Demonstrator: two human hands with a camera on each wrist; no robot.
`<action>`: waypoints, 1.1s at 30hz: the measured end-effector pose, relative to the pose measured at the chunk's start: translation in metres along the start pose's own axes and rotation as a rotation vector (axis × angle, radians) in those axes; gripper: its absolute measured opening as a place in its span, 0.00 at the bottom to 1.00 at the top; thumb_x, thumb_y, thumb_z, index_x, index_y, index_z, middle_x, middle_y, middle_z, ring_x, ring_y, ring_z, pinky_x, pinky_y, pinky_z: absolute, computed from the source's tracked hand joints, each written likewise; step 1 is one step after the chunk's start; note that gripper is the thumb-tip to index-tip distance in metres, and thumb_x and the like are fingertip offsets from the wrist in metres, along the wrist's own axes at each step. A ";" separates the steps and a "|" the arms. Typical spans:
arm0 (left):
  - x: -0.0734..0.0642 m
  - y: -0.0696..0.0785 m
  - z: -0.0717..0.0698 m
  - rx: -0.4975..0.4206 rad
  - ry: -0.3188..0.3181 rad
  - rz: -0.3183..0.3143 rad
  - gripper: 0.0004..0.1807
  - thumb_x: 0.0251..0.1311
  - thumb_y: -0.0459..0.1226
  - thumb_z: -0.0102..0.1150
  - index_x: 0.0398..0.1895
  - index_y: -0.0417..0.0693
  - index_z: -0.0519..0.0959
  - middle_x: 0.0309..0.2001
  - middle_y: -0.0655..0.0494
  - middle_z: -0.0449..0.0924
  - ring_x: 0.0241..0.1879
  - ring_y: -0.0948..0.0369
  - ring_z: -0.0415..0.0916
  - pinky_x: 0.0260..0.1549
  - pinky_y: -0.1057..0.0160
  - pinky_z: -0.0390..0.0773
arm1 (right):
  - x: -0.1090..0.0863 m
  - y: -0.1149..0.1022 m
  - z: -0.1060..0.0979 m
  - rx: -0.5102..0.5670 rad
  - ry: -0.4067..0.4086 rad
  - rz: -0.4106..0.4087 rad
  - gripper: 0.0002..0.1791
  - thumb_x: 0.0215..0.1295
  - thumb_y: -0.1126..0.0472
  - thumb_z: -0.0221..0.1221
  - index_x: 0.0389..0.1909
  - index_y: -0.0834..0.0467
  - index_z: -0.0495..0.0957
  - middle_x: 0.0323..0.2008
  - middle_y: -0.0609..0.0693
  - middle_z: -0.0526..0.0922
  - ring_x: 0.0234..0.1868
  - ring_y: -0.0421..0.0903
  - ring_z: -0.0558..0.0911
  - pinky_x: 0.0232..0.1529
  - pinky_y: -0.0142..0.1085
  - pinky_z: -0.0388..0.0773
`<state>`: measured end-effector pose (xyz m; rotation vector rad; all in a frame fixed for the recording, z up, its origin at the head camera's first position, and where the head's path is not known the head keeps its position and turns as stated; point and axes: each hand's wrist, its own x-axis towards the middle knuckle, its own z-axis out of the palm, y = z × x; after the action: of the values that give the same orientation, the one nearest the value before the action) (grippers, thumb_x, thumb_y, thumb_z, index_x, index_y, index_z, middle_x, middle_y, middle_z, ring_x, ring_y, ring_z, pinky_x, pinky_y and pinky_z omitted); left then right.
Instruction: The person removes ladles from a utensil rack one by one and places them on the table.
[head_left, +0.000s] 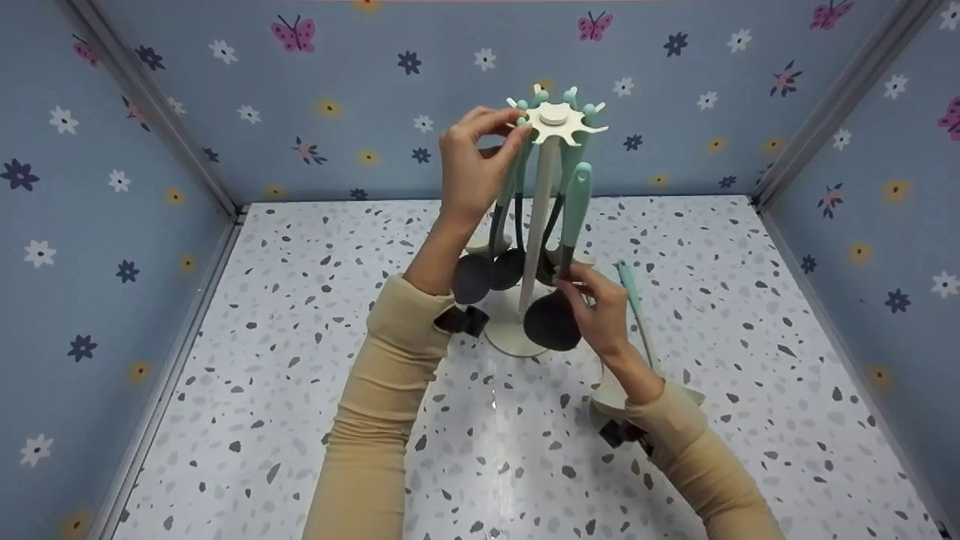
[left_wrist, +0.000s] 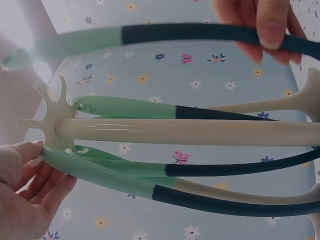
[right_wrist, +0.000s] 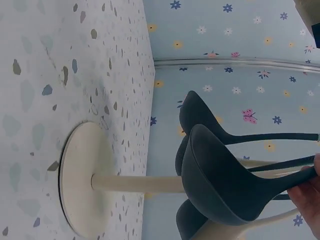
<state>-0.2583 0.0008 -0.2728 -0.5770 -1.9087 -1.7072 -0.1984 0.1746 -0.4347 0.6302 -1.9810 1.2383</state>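
A cream utensil stand [head_left: 553, 124] with a ring of hooks on top holds several mint-handled kitchen utensils. My left hand [head_left: 476, 165] is at the left side of the hook ring, its thumb and fingers pinching the top end of one mint handle [left_wrist: 100, 172]. In front of the pole, my right hand [head_left: 604, 307] pinches the dark neck of a ladle [head_left: 553, 322]. That ladle's mint handle points up, its tip below the hooks and apart from them. In the right wrist view its dark bowl [right_wrist: 220, 180] overlaps the pole and other hanging heads.
On the speckled tabletop [head_left: 300, 360], a utensil with a mint handle [head_left: 628, 281] and cream shaft lies at the right, partly behind my right wrist. The stand's round base [right_wrist: 82, 180] rests on the table. Patterned walls [head_left: 420, 90] enclose the back and sides.
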 end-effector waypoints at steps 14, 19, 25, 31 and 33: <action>0.001 0.000 0.001 0.007 0.009 0.005 0.10 0.53 0.29 0.58 0.37 0.31 0.79 0.34 0.45 0.76 0.35 0.59 0.75 0.32 0.69 0.78 | 0.004 -0.011 -0.056 -0.161 -0.038 0.092 0.05 0.50 0.78 0.58 0.30 0.70 0.78 0.28 0.60 0.81 0.31 0.51 0.80 0.32 0.27 0.77; 0.000 0.002 0.001 -0.006 0.009 0.007 0.10 0.53 0.31 0.59 0.36 0.33 0.80 0.33 0.47 0.77 0.34 0.61 0.75 0.31 0.70 0.78 | 0.003 0.000 -0.075 -0.162 -0.053 0.151 0.04 0.53 0.77 0.56 0.31 0.72 0.77 0.29 0.62 0.80 0.31 0.52 0.80 0.32 0.27 0.77; 0.000 0.002 0.000 -0.014 -0.002 -0.011 0.10 0.53 0.32 0.59 0.37 0.34 0.80 0.33 0.48 0.77 0.35 0.61 0.75 0.32 0.70 0.77 | 0.000 0.025 -0.096 -0.179 -0.058 0.244 0.04 0.53 0.76 0.57 0.31 0.71 0.77 0.27 0.61 0.80 0.30 0.52 0.80 0.30 0.22 0.75; 0.000 0.000 0.000 -0.004 -0.008 -0.004 0.10 0.53 0.32 0.59 0.37 0.34 0.80 0.34 0.49 0.76 0.35 0.62 0.75 0.32 0.70 0.78 | -0.005 0.061 -0.119 -0.237 -0.126 0.368 0.04 0.57 0.71 0.56 0.32 0.68 0.78 0.29 0.59 0.81 0.30 0.35 0.78 0.30 0.17 0.72; 0.000 0.000 0.000 -0.002 -0.009 -0.002 0.10 0.53 0.31 0.59 0.37 0.34 0.80 0.34 0.49 0.76 0.35 0.62 0.75 0.32 0.70 0.78 | -0.004 0.067 -0.126 -0.284 -0.164 0.401 0.04 0.58 0.70 0.56 0.32 0.69 0.77 0.29 0.59 0.81 0.30 0.34 0.77 0.30 0.16 0.71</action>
<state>-0.2582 0.0009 -0.2732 -0.5841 -1.9151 -1.7105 -0.2044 0.3168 -0.4390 0.2020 -2.4485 1.1224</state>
